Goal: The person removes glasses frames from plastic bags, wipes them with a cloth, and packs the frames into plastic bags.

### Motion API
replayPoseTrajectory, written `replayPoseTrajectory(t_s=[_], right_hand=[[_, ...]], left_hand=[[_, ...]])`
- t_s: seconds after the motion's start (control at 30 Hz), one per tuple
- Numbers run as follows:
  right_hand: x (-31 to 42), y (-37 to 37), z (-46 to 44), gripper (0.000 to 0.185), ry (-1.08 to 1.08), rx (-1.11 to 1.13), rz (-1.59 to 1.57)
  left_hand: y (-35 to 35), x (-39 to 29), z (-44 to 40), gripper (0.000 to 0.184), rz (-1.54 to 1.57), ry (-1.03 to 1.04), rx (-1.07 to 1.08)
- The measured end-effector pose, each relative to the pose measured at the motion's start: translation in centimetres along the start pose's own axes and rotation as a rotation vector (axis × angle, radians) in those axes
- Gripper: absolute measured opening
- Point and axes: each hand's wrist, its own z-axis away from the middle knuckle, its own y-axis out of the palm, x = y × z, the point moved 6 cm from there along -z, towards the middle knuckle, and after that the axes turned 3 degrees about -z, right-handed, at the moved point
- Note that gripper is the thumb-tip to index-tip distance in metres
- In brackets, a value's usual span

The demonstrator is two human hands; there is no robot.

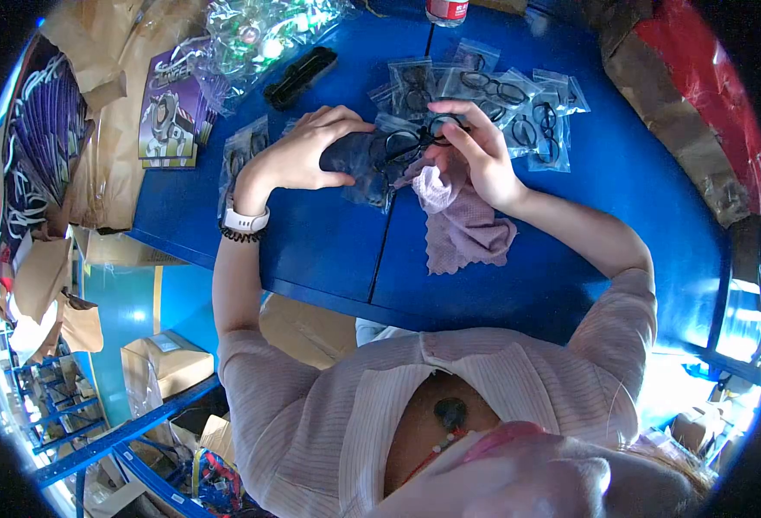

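Note:
My right hand (484,160) grips dark round-framed glasses (402,142) by one lens, together with part of a pink cloth (467,226) that hangs down onto the blue table. My left hand (307,151) has its thumb and fingers apart and reaches over a clear plastic bag (355,168) beside the glasses. Whether its fingertips touch the bag is unclear. Behind my right hand lie several clear bags with glasses in them (493,88). Another bagged pair (247,147) lies beside my left wrist.
Purple printed cards (171,121) and a black case (301,78) lie at the back left, near a heap of clear plastic packaging (260,34). A bottle with a red label (446,10) stands at the back. Brown paper and red material (700,86) line the right edge.

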Motion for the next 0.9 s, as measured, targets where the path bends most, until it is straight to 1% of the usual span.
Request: replayPoseTrajectory(t_s=[0.07,0.23,0.37,0.53,0.73,0.9], right_hand=[[0.0,0.0,0.0,0.026,0.002,-0.003,0.008],[0.0,0.1,0.0,0.026,0.008,-0.016,-0.019],[0.0,0.0,-0.1,0.026,-0.007,-0.012,-0.017],[-0.2,-0.3,-0.2,0.025,0.006,-0.018,-0.034],[-0.4,-0.4,-0.2,0.025,0.016,-0.027,-0.044],[-0.3,-0.4,-0.2,0.025,0.032,-0.032,-0.045]], left_hand=[[0.1,0.1,0.1,0.066,0.002,0.013,0.001],[0.5,1.3,0.0,0.071,0.091,-0.036,-0.017],[-0.6,1.1,0.1,0.074,0.057,-0.014,-0.127],[-1.7,0.4,0.2,0.076,-0.017,0.031,-0.187],[-2.3,0.3,0.2,0.075,-0.031,-0.002,-0.251],[-3.3,-1.0,0.3,0.072,0.057,-0.01,-0.321]])
